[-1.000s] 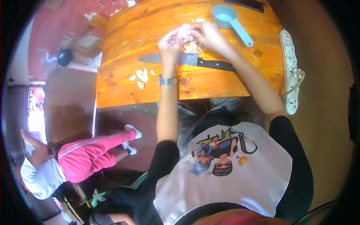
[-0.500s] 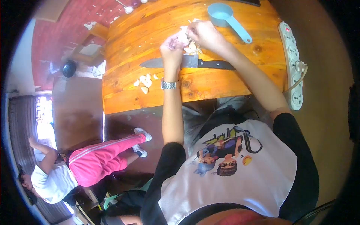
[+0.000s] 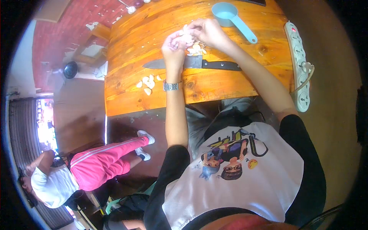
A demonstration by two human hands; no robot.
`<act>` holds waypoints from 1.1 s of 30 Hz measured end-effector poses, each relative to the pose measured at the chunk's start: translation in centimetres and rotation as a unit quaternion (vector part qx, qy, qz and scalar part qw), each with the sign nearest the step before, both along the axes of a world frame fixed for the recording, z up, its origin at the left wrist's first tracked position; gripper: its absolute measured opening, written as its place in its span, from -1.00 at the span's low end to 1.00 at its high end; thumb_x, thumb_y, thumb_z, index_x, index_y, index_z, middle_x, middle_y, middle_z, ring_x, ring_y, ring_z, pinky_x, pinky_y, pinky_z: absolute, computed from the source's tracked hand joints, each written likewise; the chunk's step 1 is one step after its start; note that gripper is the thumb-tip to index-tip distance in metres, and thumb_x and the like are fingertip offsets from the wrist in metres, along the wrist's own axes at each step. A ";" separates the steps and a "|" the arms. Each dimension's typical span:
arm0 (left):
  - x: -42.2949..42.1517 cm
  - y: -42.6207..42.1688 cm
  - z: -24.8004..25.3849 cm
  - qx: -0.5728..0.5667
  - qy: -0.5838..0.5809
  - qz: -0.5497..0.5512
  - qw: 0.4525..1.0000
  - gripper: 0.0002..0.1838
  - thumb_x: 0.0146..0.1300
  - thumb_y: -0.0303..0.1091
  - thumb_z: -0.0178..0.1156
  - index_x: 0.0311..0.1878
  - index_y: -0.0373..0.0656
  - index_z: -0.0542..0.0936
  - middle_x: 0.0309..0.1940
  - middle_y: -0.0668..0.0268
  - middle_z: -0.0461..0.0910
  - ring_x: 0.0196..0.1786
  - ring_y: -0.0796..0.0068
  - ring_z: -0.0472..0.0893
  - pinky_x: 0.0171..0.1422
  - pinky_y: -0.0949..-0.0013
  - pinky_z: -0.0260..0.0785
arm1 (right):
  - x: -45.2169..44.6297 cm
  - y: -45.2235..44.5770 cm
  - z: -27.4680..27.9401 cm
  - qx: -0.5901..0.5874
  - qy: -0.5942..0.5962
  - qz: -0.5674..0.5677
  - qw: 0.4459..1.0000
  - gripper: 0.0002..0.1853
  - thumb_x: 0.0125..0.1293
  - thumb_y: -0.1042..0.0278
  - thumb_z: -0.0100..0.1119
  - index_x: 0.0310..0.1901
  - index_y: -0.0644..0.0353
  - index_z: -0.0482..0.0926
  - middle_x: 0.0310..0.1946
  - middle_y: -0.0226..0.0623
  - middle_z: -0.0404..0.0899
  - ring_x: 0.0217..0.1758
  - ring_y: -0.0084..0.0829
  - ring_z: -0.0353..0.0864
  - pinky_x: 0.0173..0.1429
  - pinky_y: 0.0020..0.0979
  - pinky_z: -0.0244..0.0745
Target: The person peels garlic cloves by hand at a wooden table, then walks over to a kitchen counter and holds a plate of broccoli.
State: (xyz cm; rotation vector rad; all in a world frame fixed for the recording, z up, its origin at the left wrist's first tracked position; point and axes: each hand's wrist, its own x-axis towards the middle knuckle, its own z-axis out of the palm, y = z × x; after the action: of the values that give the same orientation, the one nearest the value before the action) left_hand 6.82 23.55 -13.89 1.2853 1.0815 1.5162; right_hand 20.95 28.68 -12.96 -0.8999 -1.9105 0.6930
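Note:
Above the wooden table, my left hand (image 3: 173,44) is closed on a pale garlic bulb (image 3: 187,37). From the other side, the fingertips of my right hand (image 3: 209,33) pinch at the same garlic. Below the fingers lies a small heap of garlic pieces and skins (image 3: 197,49). A knife (image 3: 220,65) with a black handle rests crosswise on the table, its blade partly hidden under my left wrist. Left of that wrist sit several loose garlic cloves (image 3: 148,83). How the fingers meet the garlic is washed out by glare.
A blue measuring cup (image 3: 244,30) with a handle stands at the far side of the wooden table (image 3: 226,88). Along the right edge runs a white power strip (image 3: 299,71) with a plug in it. Another person (image 3: 92,165) in pink trousers stands off to the left.
My right hand has shifted slightly, its fingers more extended at the garlic. My left hand has moved a little left. The person at the left has raised an arm closer to the head.

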 end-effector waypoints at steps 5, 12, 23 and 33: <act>0.0 0.1 -0.2 0.012 0.005 0.001 1.000 -0.65 0.18 -0.71 -0.09 0.06 -0.42 0.35 -0.14 0.07 0.53 -0.14 0.36 0.59 -0.03 0.41 0.50 | -0.2 0.4 0.3 -0.113 0.039 -0.037 0.992 -0.80 0.21 0.42 0.12 -0.19 0.36 0.56 -0.47 -0.22 0.63 -0.46 -0.54 0.63 -0.30 -0.50 0.54; -0.4 0.4 -0.4 0.037 -0.047 0.028 0.998 -0.72 0.21 -0.63 0.00 0.01 -0.41 0.40 -0.17 0.15 0.54 -0.14 0.45 0.56 -0.03 0.45 0.47 | 0.5 0.3 0.5 -0.075 -0.066 -0.034 0.994 -0.78 0.22 0.37 0.11 -0.17 0.33 0.57 -0.49 -0.24 0.63 -0.47 -0.56 0.62 -0.33 -0.51 0.52; -0.5 0.4 -0.8 0.048 0.027 0.072 0.996 -0.81 0.19 -0.61 0.08 -0.13 -0.43 0.52 -0.29 0.21 0.59 -0.28 0.54 0.58 -0.18 0.52 0.46 | 0.3 -0.4 0.6 -0.005 -0.136 0.067 0.988 -0.76 0.18 0.29 0.10 -0.21 0.25 0.60 -0.40 -0.03 0.58 -0.41 -0.24 0.58 -0.25 -0.33 0.46; 0.2 0.3 -0.9 0.033 0.058 0.099 0.993 -0.83 0.17 -0.62 0.08 -0.17 -0.45 0.53 -0.36 0.21 0.60 -0.39 0.57 0.59 -0.35 0.57 0.45 | 0.3 -0.9 0.9 0.098 -0.172 0.049 0.979 -0.79 0.14 0.32 0.07 -0.29 0.24 0.61 -0.48 -0.01 0.53 -0.40 -0.11 0.53 -0.24 -0.22 0.43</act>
State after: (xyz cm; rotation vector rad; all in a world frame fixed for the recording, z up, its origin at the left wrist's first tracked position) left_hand 6.98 23.84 -14.75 1.3579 1.2755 1.6513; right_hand 21.29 27.78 -12.04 -0.8467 -2.2979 0.4127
